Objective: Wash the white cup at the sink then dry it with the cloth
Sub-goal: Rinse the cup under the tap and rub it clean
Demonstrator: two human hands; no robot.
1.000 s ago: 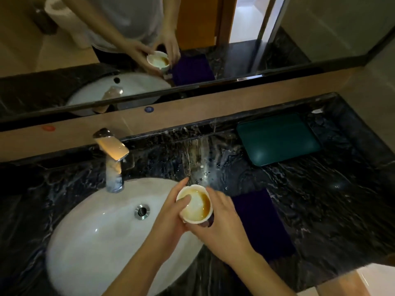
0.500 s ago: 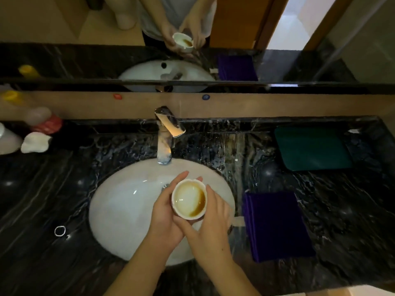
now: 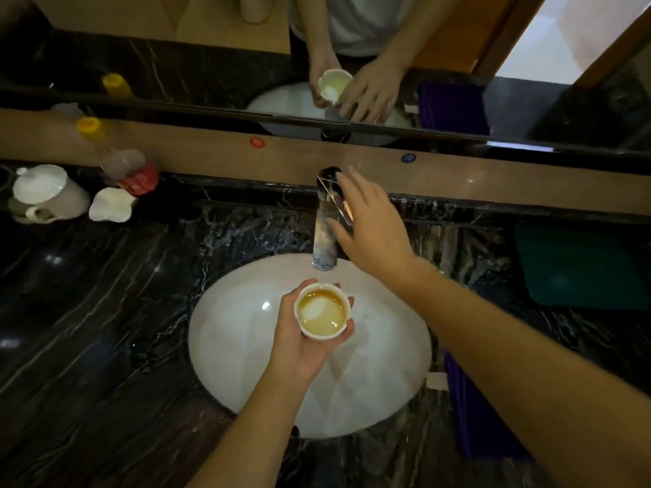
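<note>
Cradling the white cup (image 3: 321, 314) above the sink (image 3: 246, 346), the left hand (image 3: 303, 341) curls around it; the right hand (image 3: 373, 230), fingers spread, reaches the faucet (image 3: 326, 220) behind the sink.

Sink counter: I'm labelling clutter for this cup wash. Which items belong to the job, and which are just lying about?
In the job: white cup in left hand; right hand at tap; sink; purple cloth.

Lying about: teapot, white dish, yellow-capped bottle, green mat.
</note>
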